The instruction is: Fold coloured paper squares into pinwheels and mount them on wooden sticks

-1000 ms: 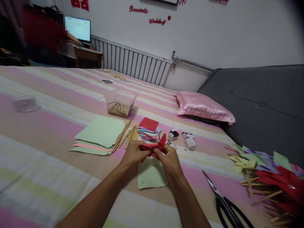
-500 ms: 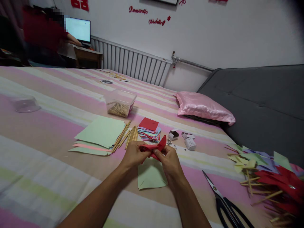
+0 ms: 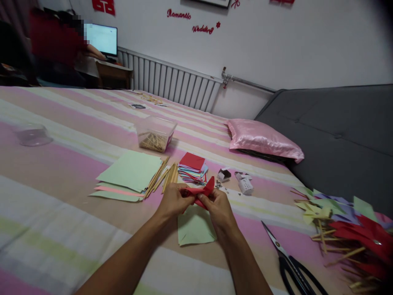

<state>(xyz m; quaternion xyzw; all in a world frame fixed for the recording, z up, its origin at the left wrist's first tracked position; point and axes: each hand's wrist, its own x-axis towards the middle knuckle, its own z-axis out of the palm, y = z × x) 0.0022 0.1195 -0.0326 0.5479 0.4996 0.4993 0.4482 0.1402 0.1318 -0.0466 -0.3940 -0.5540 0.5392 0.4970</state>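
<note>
Both hands pinch a folded red paper pinwheel (image 3: 209, 187) above the bed, its blades bent inward. My left hand (image 3: 176, 200) is closed on its left side, and my right hand (image 3: 218, 203) grips its right side with the thumb near the middle. Whether a pin is in its centre is hidden by the fingers. Below lies a pale green paper square (image 3: 196, 229). Just beyond the hands are a stack of coloured paper squares (image 3: 192, 161), thin wooden sticks (image 3: 170, 177) and small scattered metal pins (image 3: 226, 190).
Black-handled scissors (image 3: 287, 256) lie at the right, near a pile of finished pinwheels (image 3: 353, 229). Green paper sheets (image 3: 132, 170), a clear box of sticks (image 3: 155, 133), small opened boxes (image 3: 245, 183) and a pink pillow (image 3: 264, 137) rest on the bed. A person in red (image 3: 55, 37) sits at a desk.
Almost nothing differs. The hands and the red paper keep the same place and hold, and the view has shifted very slightly.
</note>
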